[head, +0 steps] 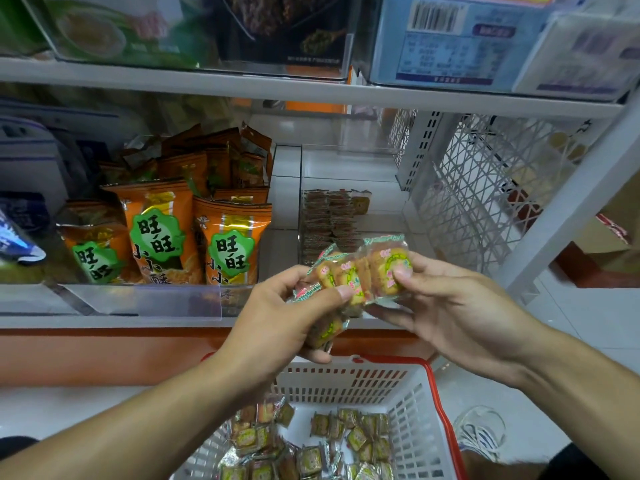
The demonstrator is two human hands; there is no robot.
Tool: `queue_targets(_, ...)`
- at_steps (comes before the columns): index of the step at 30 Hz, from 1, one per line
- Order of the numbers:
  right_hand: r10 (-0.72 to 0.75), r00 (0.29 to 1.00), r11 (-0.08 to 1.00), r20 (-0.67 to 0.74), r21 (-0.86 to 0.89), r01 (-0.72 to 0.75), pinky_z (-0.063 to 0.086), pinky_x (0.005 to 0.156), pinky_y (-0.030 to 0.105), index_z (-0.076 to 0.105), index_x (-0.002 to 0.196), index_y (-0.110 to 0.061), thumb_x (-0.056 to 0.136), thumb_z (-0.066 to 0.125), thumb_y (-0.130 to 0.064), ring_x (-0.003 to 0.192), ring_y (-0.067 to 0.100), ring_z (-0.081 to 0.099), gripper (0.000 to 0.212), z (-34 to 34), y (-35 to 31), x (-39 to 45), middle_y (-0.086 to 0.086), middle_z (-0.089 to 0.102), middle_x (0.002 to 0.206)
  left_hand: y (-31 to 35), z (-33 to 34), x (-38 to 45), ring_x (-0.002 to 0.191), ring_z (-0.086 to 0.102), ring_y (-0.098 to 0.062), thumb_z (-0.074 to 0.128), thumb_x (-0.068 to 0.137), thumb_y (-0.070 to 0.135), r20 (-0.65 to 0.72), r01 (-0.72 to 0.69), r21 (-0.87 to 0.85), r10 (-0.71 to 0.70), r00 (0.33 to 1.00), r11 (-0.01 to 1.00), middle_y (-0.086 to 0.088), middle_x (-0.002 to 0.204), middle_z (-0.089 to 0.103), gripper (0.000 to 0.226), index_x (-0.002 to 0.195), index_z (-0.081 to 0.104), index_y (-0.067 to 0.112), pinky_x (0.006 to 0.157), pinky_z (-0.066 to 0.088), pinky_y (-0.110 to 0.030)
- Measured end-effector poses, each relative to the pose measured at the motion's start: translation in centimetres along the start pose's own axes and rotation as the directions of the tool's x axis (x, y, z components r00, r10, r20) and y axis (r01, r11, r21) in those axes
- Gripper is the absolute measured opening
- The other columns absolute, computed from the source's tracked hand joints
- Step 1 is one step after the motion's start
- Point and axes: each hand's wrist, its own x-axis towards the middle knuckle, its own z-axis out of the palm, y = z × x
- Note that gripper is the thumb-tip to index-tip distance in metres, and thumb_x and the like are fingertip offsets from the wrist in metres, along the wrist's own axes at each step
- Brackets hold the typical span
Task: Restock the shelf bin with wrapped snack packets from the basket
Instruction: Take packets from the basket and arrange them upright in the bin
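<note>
Both hands hold a bunch of small clear-wrapped snack packets [360, 271] in front of the shelf edge. My left hand [277, 317] grips the lower and left packets, thumb on top. My right hand [450, 306] pinches the right packets between thumb and fingers. Behind them stands a clear shelf bin [349, 161] with several of the same packets stacked against its left wall. Below my hands sits a white basket with a red rim [429, 382], holding several loose wrapped packets [332, 441].
Orange snack bags [194, 230] fill the bin to the left, behind a clear front lip. A white lattice side panel [485, 188] closes the shelf on the right. Boxes sit on the shelf above. A shoe [481, 431] rests on the floor beside the basket.
</note>
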Motion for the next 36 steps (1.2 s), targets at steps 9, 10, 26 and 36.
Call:
queue_targets(9,0.112,0.991,0.989,0.066,-0.107,-0.105,0.050,0.106,0.042,0.058,0.137,-0.006,0.094,0.054,-0.007,0.126,0.026,0.061,0.043,0.2,-0.2,0.2,0.015,0.064,0.136,-0.1,0.2,0.5,0.068,0.071,-0.012,0.085,0.071,0.053,-0.062,-0.075,0.055,0.079,0.995,0.996,0.001,0.091,0.075,0.037,0.092,0.075,0.024,0.057,0.061,-0.037)
queue_targets(10,0.101,0.993,0.987,0.065,-0.129,-0.092,0.053,0.103,0.040,0.057,0.137,-0.005,0.092,0.059,-0.003,0.122,0.025,0.063,0.045,0.0,-0.5,0.4,0.015,0.064,0.135,0.0,0.3,0.6,0.069,0.071,-0.012,0.082,0.071,0.052,-0.065,-0.085,0.057,0.089,0.994,0.995,0.001,0.093,0.074,0.034,0.091,0.075,0.025,0.057,0.061,-0.038)
queue_targets(26,-0.263,0.806,0.811,-0.531,-0.574,-0.114,0.059,0.085,0.042,0.055,0.112,-0.001,0.078,0.078,-0.001,0.104,0.026,0.064,0.041,-9.0,-1.1,15.7,0.015,0.065,0.112,1.0,3.5,4.3,0.060,0.065,-0.015,0.082,0.081,0.036,-0.123,-0.088,0.019,0.090,0.988,0.996,-0.012,0.080,0.068,0.025,0.092,0.075,0.015,0.051,0.058,-0.032)
queue_targets(36,-0.131,0.790,0.776,-0.599,-0.557,-0.294,0.050,0.065,0.020,0.054,0.128,-0.002,0.092,0.055,0.010,0.092,0.026,0.065,0.038,-11.2,-1.5,21.0,0.021,0.057,0.123,0.7,3.4,6.0,0.058,0.064,-0.015,0.081,0.082,0.034,-0.060,0.014,0.028,-0.012,0.998,0.999,-0.002,0.069,0.063,0.025,0.089,0.072,0.012,0.049,0.058,-0.032)
